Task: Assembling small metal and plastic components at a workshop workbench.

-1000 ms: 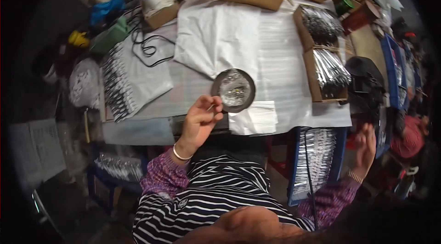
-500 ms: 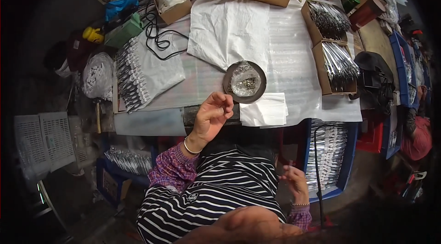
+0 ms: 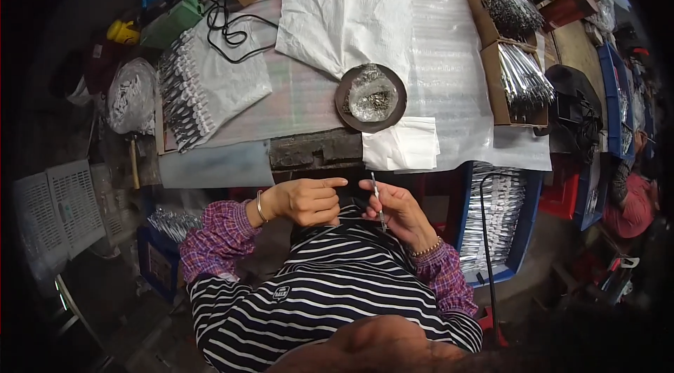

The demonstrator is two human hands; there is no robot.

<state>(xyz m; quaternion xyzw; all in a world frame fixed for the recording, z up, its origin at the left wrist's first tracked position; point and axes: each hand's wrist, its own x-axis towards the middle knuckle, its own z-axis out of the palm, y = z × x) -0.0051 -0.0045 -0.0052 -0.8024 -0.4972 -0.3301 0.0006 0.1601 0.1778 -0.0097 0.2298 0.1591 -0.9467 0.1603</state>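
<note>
My right hand [image 3: 401,215] pinches a slim silver stick-like tool [image 3: 377,196] with a white part around its middle, held nearly upright over my lap. Facing it at the left is my left hand [image 3: 307,201], fingers curled and index finger stretched toward the tool, a small gap apart. Whether a small part sits in those curled fingers is hidden. Beyond both hands, on the table edge, stands a round dark dish [image 3: 394,110] holding a clear plastic liner with many tiny metal parts [image 3: 379,102]. A folded white cloth or paper [image 3: 401,146] lies against the dish.
Two cardboard boxes of slim silver pieces [image 3: 518,72] stand at the right. A fanned row of similar pieces [image 3: 184,92] lies at the left beside a black cable [image 3: 226,32]. A blue crate [image 3: 500,229] sits low at my right. Another person's arm [image 3: 625,175] shows at the far right.
My right hand has risen from beside my body to the front, with the slim tool showing. My left hand has drawn back from the dish toward my lap. The view has shifted.
</note>
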